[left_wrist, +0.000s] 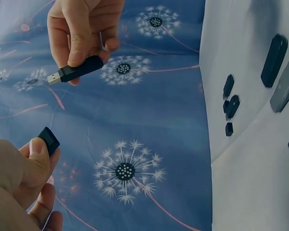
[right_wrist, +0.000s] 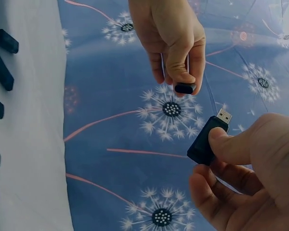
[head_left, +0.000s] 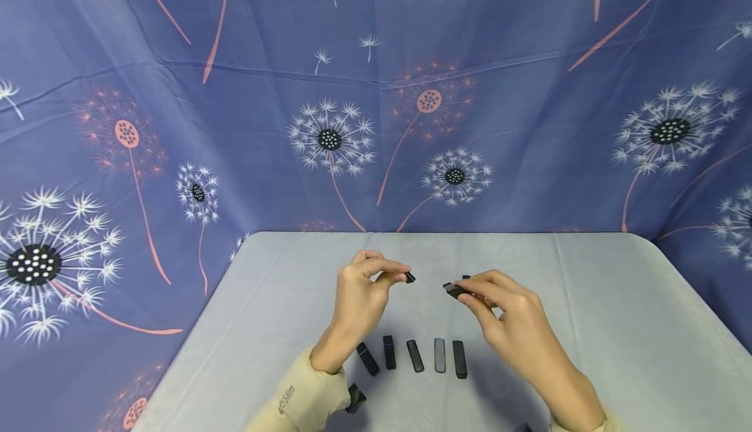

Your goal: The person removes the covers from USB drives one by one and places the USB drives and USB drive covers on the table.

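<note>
Between thumb and fingers, my left hand (head_left: 360, 295) pinches a small black cap (left_wrist: 49, 140), held above the table. Facing it, my right hand (head_left: 517, 321) pinches a black USB stick (right_wrist: 202, 144) whose metal plug (right_wrist: 224, 115) is bare and points toward the left hand's side. The cap and the stick are apart, with a gap between them. In the right wrist view the cap (right_wrist: 185, 88) shows its end below the left fingertips.
On the pale table (head_left: 282, 269) lies a row of several sticks, among them a black one (head_left: 390, 352), a grey one (head_left: 439, 355) and another black one (head_left: 459, 359). A dark object (head_left: 355, 398) sits by the left sleeve. Small dark pieces (left_wrist: 232, 106) lie farther back. A blue patterned cloth (head_left: 376, 125) hangs behind.
</note>
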`<action>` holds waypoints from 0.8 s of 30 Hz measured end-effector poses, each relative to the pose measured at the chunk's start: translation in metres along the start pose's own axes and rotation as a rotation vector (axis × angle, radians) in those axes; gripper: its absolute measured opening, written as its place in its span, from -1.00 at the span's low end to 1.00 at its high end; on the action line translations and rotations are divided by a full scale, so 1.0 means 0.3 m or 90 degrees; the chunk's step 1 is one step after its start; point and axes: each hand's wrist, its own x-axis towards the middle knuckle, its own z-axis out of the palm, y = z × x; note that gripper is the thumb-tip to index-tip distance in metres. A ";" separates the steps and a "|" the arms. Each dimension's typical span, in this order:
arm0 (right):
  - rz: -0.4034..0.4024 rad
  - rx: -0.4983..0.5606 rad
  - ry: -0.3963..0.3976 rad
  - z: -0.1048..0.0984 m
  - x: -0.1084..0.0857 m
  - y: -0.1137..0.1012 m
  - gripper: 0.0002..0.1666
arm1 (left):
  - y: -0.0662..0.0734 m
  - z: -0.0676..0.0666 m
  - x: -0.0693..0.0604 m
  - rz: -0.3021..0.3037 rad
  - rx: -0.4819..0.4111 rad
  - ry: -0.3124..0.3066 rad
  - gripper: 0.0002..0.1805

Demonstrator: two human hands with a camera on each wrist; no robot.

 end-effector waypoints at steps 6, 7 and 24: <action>0.041 -0.001 0.006 0.030 0.040 0.044 -0.69 | -0.019 0.009 0.046 0.011 0.023 -0.002 -0.93; 0.057 0.001 0.004 0.039 0.044 0.056 -0.71 | -0.023 0.012 0.056 0.016 0.028 -0.003 -0.93; 0.229 -0.030 -0.080 0.115 0.048 0.190 -0.79 | -0.158 0.119 0.120 0.001 0.121 -0.104 -0.92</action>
